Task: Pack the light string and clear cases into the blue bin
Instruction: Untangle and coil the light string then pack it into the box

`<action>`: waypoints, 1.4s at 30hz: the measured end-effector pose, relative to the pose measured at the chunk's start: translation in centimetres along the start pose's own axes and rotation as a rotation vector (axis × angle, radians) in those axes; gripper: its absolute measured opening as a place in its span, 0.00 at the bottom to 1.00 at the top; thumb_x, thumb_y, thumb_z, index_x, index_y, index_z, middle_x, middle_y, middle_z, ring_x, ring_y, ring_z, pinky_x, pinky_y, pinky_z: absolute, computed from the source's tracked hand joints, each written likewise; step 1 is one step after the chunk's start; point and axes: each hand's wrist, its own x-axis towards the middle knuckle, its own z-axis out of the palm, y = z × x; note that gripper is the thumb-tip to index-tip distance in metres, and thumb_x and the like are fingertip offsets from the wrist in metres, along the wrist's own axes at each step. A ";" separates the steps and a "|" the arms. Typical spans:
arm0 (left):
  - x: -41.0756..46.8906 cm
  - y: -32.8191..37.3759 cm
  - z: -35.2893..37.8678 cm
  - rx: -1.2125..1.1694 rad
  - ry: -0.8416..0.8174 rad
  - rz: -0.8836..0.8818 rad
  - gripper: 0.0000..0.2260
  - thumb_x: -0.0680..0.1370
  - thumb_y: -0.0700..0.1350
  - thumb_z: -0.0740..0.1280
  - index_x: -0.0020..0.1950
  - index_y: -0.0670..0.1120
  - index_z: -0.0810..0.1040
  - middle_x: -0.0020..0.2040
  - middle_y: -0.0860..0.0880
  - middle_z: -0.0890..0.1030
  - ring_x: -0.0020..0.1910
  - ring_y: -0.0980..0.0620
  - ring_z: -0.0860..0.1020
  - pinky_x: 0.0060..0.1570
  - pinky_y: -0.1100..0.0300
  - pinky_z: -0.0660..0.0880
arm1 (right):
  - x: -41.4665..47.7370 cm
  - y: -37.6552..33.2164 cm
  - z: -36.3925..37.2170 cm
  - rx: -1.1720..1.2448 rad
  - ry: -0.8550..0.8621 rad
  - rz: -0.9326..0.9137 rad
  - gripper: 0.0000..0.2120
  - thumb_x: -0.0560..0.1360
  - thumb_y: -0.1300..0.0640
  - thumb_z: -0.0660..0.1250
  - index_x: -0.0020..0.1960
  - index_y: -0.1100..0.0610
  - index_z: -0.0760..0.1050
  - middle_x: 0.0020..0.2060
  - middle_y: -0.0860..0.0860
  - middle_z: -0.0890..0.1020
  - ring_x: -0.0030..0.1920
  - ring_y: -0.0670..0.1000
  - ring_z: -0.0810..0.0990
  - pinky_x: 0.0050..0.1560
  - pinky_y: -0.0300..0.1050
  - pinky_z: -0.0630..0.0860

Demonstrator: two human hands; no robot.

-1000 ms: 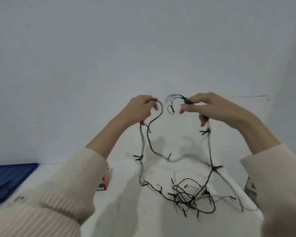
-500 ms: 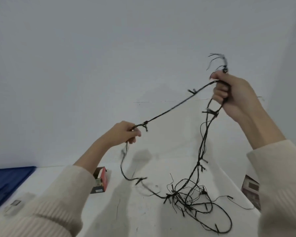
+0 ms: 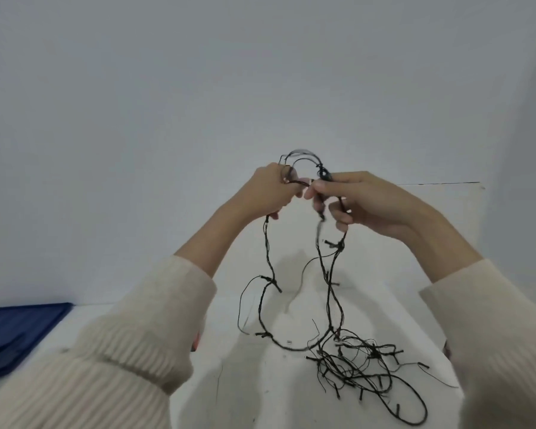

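Gripping the string (image 3: pixel 340 244) in both hands, held up and nearly touching: left hand (image 3: pixel 270 193) curled round one loop, right hand (image 3: pixel 365 202) pinching another. Below, hanging in long strands down to a tangle lying on the worktop (image 3: pixel 260 397). Far left, well apart from that tangle: bin (image 3: pixel 16 329).

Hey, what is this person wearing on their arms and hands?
Both arms are in cream ribbed-knit sweater sleeves. The left sleeve and right sleeve end in loose cuffs short of the wrists. The left hand and right hand are bare: no gloves, rings or watch visible.
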 end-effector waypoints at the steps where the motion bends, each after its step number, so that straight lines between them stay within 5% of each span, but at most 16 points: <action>1: 0.0 -0.4 -0.2 -0.017 0.008 -0.005 0.10 0.77 0.46 0.65 0.38 0.43 0.75 0.27 0.48 0.70 0.24 0.52 0.68 0.24 0.63 0.74 | 0.1 0.1 -0.3 0.017 0.009 0.025 0.09 0.75 0.53 0.65 0.42 0.55 0.82 0.34 0.51 0.75 0.25 0.48 0.62 0.26 0.39 0.67; 5: -1.1 -3.1 -0.5 -0.059 -0.111 -0.108 0.10 0.77 0.49 0.67 0.40 0.43 0.78 0.28 0.49 0.73 0.24 0.54 0.70 0.25 0.66 0.72 | 0.1 0.7 -1.5 0.018 0.105 0.068 0.10 0.75 0.53 0.65 0.40 0.56 0.82 0.31 0.49 0.70 0.25 0.48 0.59 0.25 0.38 0.63; 10: -2.4 -5.2 -0.2 -0.285 -0.317 -0.393 0.09 0.79 0.47 0.62 0.48 0.44 0.79 0.30 0.49 0.74 0.24 0.54 0.69 0.26 0.64 0.70 | -0.7 1.9 -1.7 -0.046 0.149 0.111 0.09 0.76 0.53 0.65 0.46 0.56 0.82 0.50 0.54 0.81 0.26 0.49 0.66 0.31 0.41 0.74; 15: -4.3 -7.9 1.5 0.251 -0.792 -0.611 0.05 0.79 0.41 0.63 0.52 0.42 0.74 0.37 0.44 0.80 0.22 0.55 0.69 0.24 0.66 0.72 | -3.0 3.7 -2.4 -0.107 0.105 0.229 0.10 0.76 0.53 0.66 0.47 0.58 0.82 0.46 0.56 0.83 0.24 0.48 0.65 0.29 0.41 0.74; 17: -4.9 -8.6 2.9 0.441 -0.989 -0.666 0.09 0.78 0.42 0.65 0.55 0.39 0.75 0.41 0.42 0.81 0.24 0.54 0.74 0.27 0.65 0.76 | -4.0 4.8 -2.4 -0.121 0.124 0.282 0.10 0.76 0.54 0.66 0.47 0.59 0.82 0.43 0.56 0.82 0.22 0.48 0.65 0.27 0.41 0.73; 19: -5.0 -9.3 4.8 0.591 -1.070 -0.643 0.19 0.76 0.48 0.68 0.63 0.39 0.73 0.53 0.41 0.81 0.36 0.50 0.79 0.38 0.60 0.80 | -5.0 5.8 -2.4 -0.094 0.174 0.314 0.10 0.76 0.54 0.65 0.46 0.60 0.81 0.41 0.56 0.82 0.20 0.47 0.64 0.25 0.40 0.72; 23: -4.1 -9.3 9.8 0.705 -0.900 -0.288 0.24 0.75 0.58 0.66 0.67 0.49 0.70 0.66 0.49 0.72 0.60 0.49 0.73 0.61 0.54 0.71 | -7.6 7.5 -2.7 0.032 0.333 0.326 0.11 0.77 0.55 0.65 0.46 0.62 0.80 0.39 0.57 0.81 0.19 0.47 0.64 0.23 0.40 0.71; 30: -3.3 -9.0 22.7 0.232 -0.789 -0.055 0.04 0.77 0.44 0.66 0.50 0.47 0.78 0.60 0.45 0.78 0.55 0.50 0.75 0.54 0.59 0.72 | -12.0 11.8 -3.0 0.212 0.630 0.374 0.10 0.77 0.56 0.64 0.44 0.62 0.79 0.36 0.58 0.79 0.18 0.48 0.63 0.21 0.38 0.68; 35: -3.3 -10.7 28.6 0.370 -0.740 -0.016 0.25 0.78 0.44 0.63 0.74 0.48 0.60 0.71 0.45 0.67 0.71 0.45 0.61 0.68 0.51 0.61 | -13.5 15.2 -3.2 0.192 0.685 0.481 0.10 0.77 0.57 0.64 0.44 0.63 0.79 0.36 0.57 0.79 0.17 0.48 0.64 0.23 0.40 0.69; 37: -3.3 -11.6 29.6 0.518 -0.771 -0.061 0.28 0.78 0.45 0.63 0.76 0.49 0.56 0.70 0.44 0.68 0.70 0.44 0.63 0.68 0.48 0.61 | -13.6 16.0 -3.2 0.186 0.670 0.503 0.10 0.77 0.57 0.63 0.44 0.63 0.79 0.35 0.57 0.79 0.17 0.48 0.65 0.26 0.43 0.70; 40: -2.9 -12.4 29.4 0.581 -0.699 -0.128 0.19 0.77 0.45 0.64 0.67 0.45 0.69 0.62 0.44 0.75 0.61 0.45 0.73 0.62 0.50 0.66 | -13.4 16.8 -3.0 0.159 0.626 0.523 0.10 0.78 0.57 0.63 0.45 0.62 0.79 0.36 0.56 0.79 0.18 0.48 0.66 0.29 0.45 0.71; 42: -2.0 -12.0 27.9 0.413 -0.656 -0.167 0.14 0.76 0.46 0.66 0.60 0.42 0.76 0.57 0.46 0.78 0.55 0.46 0.77 0.55 0.55 0.72 | -12.9 16.8 -2.8 0.126 0.599 0.531 0.10 0.78 0.56 0.63 0.46 0.61 0.80 0.37 0.56 0.79 0.18 0.48 0.67 0.30 0.45 0.72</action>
